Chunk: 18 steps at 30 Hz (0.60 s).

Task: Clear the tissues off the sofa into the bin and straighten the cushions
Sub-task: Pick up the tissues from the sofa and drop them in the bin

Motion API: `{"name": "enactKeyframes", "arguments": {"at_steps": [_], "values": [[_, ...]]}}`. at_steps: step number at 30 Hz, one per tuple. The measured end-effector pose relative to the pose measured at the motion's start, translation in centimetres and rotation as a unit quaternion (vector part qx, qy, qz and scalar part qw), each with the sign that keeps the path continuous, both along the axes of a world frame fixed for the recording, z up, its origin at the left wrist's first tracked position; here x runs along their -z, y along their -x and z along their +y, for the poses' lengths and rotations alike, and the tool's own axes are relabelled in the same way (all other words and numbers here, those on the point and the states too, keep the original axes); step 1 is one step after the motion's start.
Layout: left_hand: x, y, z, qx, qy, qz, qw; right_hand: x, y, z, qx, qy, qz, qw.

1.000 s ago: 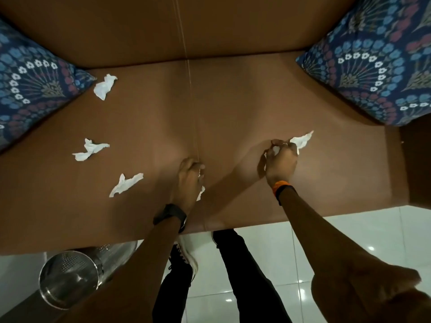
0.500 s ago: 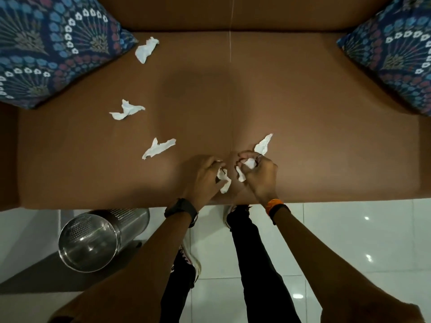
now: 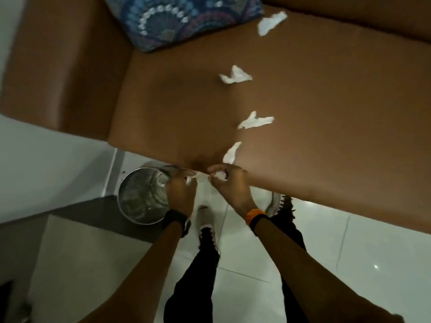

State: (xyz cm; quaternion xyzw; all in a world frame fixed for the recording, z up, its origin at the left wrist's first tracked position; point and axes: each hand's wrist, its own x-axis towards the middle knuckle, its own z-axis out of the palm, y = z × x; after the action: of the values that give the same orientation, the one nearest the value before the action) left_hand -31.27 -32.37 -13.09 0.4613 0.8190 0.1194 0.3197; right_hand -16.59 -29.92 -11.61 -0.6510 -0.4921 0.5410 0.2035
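My left hand [image 3: 180, 190] is shut on a crumpled white tissue [image 3: 190, 179] at the right rim of the steel bin [image 3: 137, 199]. My right hand [image 3: 229, 185] is shut on another white tissue [image 3: 231, 153], whose tail sticks up over the front edge of the brown sofa seat [image 3: 326, 113]. Three loose tissues lie on the seat: one near the front [image 3: 255, 121], one in the middle [image 3: 235, 75], one at the back [image 3: 270, 23] beside the blue patterned cushion [image 3: 184, 19].
The sofa's left armrest [image 3: 58, 66] stands above the bin. A dark low surface [image 3: 77, 220] lies under and left of the bin. My legs and shoes [image 3: 207, 224] stand on white floor tiles [image 3: 373, 241] in front of the sofa.
Both hands, each holding a tissue, have come off the seat and moved left toward the bin. The view has swung left, so the right cushion is out of frame.
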Motion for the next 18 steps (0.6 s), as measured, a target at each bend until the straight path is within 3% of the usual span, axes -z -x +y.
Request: {"name": "enactKeyframes", "arguments": {"at_steps": [4,10,15,18], "values": [[3.3,9.9,-3.3,-0.054,0.036,0.015,0.998,2.9,11.6,-1.7,-0.107,0.039,0.025,0.993],[10.1,17.1,-5.6,-0.019,0.097,-0.016,0.995,10.2,20.8,-4.1,-0.197,0.117,-0.053,0.972],[12.9,19.6,-6.3,0.058,0.149,-0.031,0.987,13.6,22.8,-3.8,-0.307,0.059,-0.150,0.938],[11.3,19.2,-6.4,0.050,0.115,-0.026,0.992,12.1,22.3,-3.5,-0.269,-0.001,-0.163,0.949]]}}
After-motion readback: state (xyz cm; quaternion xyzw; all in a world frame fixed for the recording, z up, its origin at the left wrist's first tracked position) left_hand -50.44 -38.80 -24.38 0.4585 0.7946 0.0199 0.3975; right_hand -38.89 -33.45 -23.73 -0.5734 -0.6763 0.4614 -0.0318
